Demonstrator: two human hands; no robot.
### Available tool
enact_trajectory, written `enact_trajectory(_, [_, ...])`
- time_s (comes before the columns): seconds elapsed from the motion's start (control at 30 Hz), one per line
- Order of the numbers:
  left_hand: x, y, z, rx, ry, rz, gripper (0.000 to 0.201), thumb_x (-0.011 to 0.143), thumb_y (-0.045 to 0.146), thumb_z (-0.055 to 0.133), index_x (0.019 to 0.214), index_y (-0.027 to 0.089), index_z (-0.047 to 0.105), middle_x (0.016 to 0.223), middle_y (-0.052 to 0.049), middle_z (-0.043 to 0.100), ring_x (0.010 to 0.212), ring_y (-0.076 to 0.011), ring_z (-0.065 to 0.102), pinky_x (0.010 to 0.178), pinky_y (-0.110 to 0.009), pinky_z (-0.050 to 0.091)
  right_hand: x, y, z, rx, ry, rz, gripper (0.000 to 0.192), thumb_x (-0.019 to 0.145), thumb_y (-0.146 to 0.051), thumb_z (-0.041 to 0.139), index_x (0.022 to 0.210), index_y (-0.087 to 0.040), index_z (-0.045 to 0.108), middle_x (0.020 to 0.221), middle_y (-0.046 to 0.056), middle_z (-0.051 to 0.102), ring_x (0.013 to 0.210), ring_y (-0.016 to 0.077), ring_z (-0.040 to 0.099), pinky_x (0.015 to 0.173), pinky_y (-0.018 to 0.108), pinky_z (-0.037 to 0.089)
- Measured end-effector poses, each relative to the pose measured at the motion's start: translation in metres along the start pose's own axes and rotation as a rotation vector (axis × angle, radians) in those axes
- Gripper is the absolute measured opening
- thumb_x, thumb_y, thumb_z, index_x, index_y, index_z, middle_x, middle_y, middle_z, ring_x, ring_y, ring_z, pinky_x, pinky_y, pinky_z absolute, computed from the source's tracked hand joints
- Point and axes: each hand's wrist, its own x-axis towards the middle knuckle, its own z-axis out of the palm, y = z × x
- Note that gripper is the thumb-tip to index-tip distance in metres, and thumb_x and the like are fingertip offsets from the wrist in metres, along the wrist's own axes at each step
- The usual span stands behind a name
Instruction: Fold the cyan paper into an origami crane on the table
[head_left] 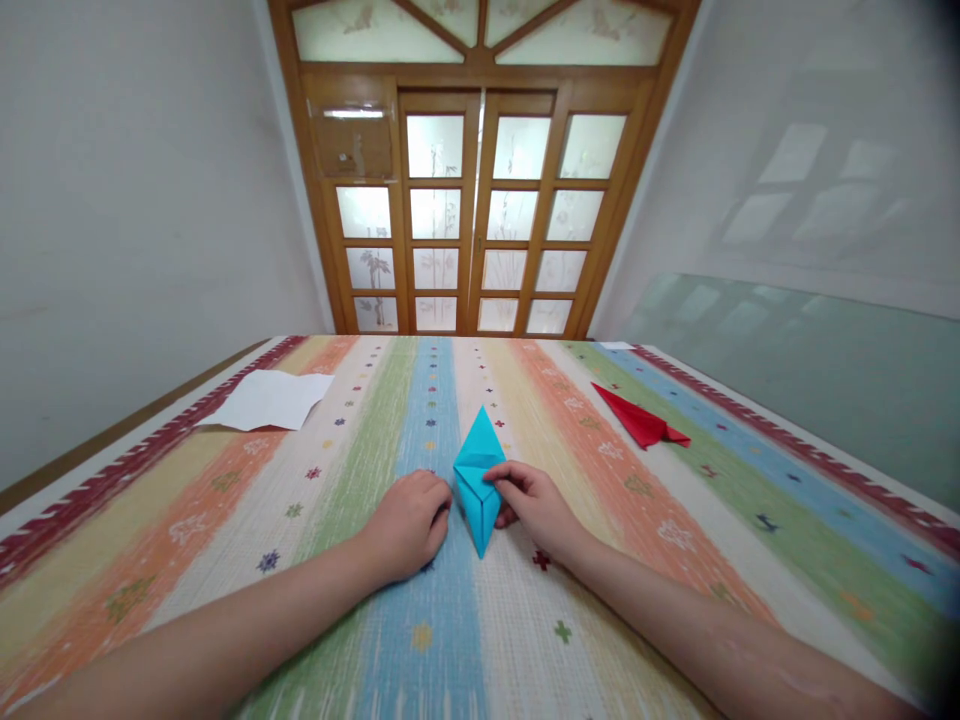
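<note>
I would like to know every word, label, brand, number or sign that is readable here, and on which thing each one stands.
There is no readable text.
Blue folded paper, between the left hand and right hand: plain.
Red folded paper: plain.
White sheet: blank.
Striped tablecloth: only small star and flower patterns, no letters.
Wooden door: frosted panes with plant drawings, no words.

Striped cloth (675,560) covers table; on it: blue folded paper (478,478), red folded paper (641,420), white sheet (266,400).
</note>
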Motion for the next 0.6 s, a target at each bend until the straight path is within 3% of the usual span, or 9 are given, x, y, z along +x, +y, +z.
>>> enact_trajectory(0.33, [-0.0029, 0.0049, -0.0031, 0.074, 0.002, -0.02, 0.012, 0.09, 0.019, 0.051, 0.088, 0.02, 0.062, 0.093, -0.007, 0.066, 0.095, -0.0236, 0.059, 0.088, -0.035, 0.044, 0.0036, 0.0019, 0.0045, -0.062, 0.022, -0.026, 0.022, 0.084, -0.03, 0.055, 0.096, -0.018, 0.068, 0.071, -0.001, 0.065, 0.045, 0.0118, 0.062, 0.039, 0.021, 0.045])
enact_trajectory(0.6, [0.0036, 0.0003, 0.0018, 0.177, 0.113, -0.32, 0.019, 0.087, 0.021, 0.052, 0.103, 0.017, 0.063, 0.108, -0.012, 0.064, 0.107, -0.0276, 0.056, 0.098, -0.041, 0.038, 0.0057, 0.0005, 0.0041, -0.004, 0.037, 0.008, 0.027, 0.083, -0.036, 0.056, 0.101, -0.018, 0.064, 0.068, -0.003, 0.063, 0.039, 0.0112, 0.058, 0.037, 0.021, 0.044])
